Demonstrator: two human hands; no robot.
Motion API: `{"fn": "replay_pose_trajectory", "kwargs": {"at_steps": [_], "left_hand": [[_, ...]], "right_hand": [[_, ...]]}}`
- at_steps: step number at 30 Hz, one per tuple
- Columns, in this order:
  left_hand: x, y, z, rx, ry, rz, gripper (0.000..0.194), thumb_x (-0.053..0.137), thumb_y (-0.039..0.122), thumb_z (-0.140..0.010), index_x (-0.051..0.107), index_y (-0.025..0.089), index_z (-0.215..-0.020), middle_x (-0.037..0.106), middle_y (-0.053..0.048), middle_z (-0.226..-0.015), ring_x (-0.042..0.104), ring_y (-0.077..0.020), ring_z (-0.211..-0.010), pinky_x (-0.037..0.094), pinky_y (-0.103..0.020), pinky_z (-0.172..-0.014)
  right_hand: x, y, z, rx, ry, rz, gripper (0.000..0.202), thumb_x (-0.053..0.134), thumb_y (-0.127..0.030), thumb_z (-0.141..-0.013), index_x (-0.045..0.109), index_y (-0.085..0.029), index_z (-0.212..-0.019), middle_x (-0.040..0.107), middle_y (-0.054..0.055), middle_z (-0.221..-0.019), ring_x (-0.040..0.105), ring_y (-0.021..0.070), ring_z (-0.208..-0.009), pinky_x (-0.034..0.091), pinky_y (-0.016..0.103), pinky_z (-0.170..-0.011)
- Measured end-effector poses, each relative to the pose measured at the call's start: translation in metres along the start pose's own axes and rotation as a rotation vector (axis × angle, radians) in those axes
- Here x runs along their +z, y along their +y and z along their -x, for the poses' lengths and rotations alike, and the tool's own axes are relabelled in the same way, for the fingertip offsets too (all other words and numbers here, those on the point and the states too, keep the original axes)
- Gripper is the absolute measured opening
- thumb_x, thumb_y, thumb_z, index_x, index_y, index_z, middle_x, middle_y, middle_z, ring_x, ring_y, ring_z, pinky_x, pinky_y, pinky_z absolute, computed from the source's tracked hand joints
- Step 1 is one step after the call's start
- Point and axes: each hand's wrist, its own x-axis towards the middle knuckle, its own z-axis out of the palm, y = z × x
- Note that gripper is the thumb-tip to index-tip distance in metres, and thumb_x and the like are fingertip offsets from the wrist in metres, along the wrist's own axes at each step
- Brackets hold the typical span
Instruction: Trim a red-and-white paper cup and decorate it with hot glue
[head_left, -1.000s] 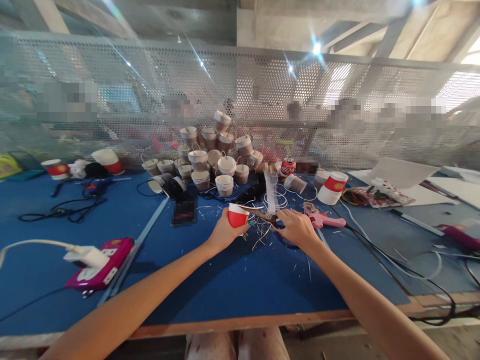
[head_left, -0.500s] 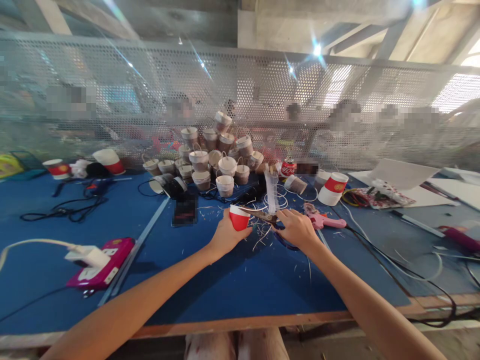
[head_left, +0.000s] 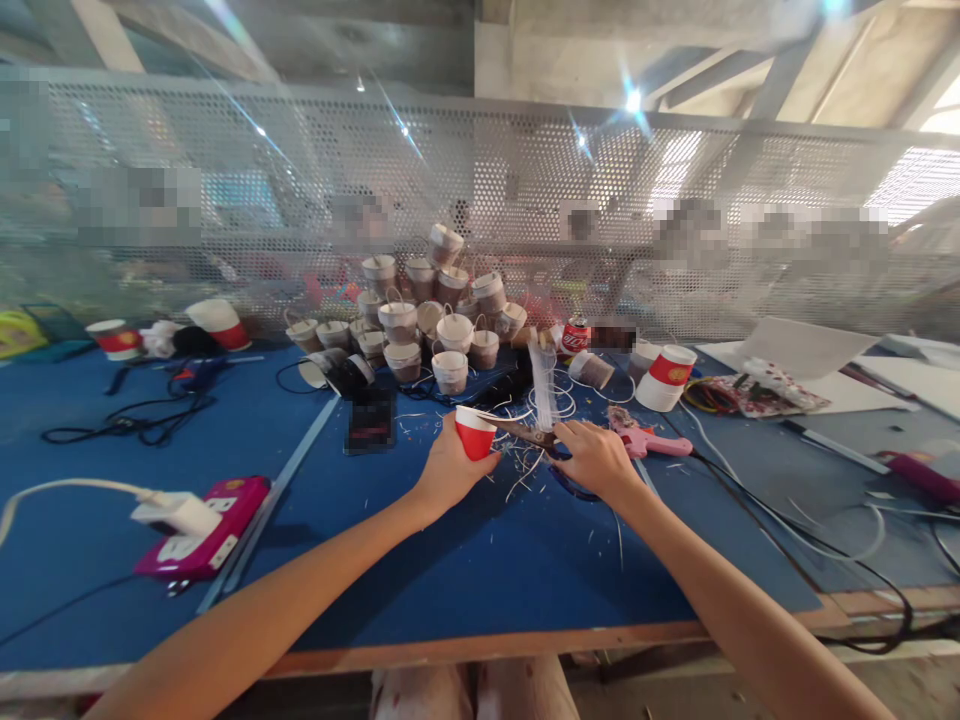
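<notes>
A red paper cup (head_left: 475,440) with a white rim is gripped in my left hand (head_left: 444,465), over the middle of the blue table (head_left: 480,590). My right hand (head_left: 596,460) is closed around the handles of a pair of scissors (head_left: 525,433). Their blades point left and reach the cup's rim; whether they are cutting into it I cannot tell. White scraps and thin strands lie on the table beneath and around the scissors. A bundle of clear sticks (head_left: 543,385) is just beyond the blades.
Several small bucket-like cups with handles (head_left: 455,330) are piled at the back. A pink glue gun (head_left: 656,443) lies to the right, near stacked paper cups (head_left: 666,378). A magenta power strip (head_left: 204,530) sits at left. Cables run along the right side; a perforated screen (head_left: 300,170) stands behind.
My left hand has shifted the cup slightly left and up. The right hand and scissors are almost where they were.
</notes>
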Motion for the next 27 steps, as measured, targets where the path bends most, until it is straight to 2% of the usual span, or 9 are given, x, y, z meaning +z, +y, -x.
{"fn": "replay_pose_trajectory", "kwargs": {"at_steps": [4,12,27], "left_hand": [[0.0004,-0.0006,0.0004,0.013,0.011,-0.02,0.06,0.071,0.038,-0.064,0.04,0.016,-0.111,0.062,-0.01,-0.1,0.062,-0.0244,-0.085,0.049,-0.037,-0.073],[0.0021,-0.0023,0.0036,0.136,0.055,-0.075,0.071,0.072,0.038,-0.065,0.035,0.017,-0.122,0.054,-0.014,-0.117,0.057,-0.0309,-0.11,0.047,-0.044,-0.087],[0.0027,-0.0068,0.0023,0.196,0.107,-0.16,0.068,0.07,0.038,-0.068,0.035,0.017,-0.122,0.055,-0.012,-0.113,0.058,-0.0309,-0.106,0.049,-0.044,-0.085]], "right_hand": [[0.0013,-0.0008,0.0012,0.0,0.017,0.007,0.021,0.058,-0.036,-0.081,0.064,-0.018,-0.091,0.069,0.006,-0.085,0.062,0.0193,-0.078,0.033,0.025,-0.056],[0.0051,-0.007,0.0017,0.017,0.098,0.02,0.019,0.054,-0.036,-0.084,0.064,-0.02,-0.087,0.068,0.005,-0.08,0.06,0.018,-0.075,0.028,0.025,-0.052],[0.0084,-0.0036,0.0018,-0.007,0.114,0.006,0.022,0.054,-0.038,-0.083,0.065,-0.019,-0.083,0.068,0.005,-0.075,0.06,0.0163,-0.069,0.027,0.025,-0.052]]}}
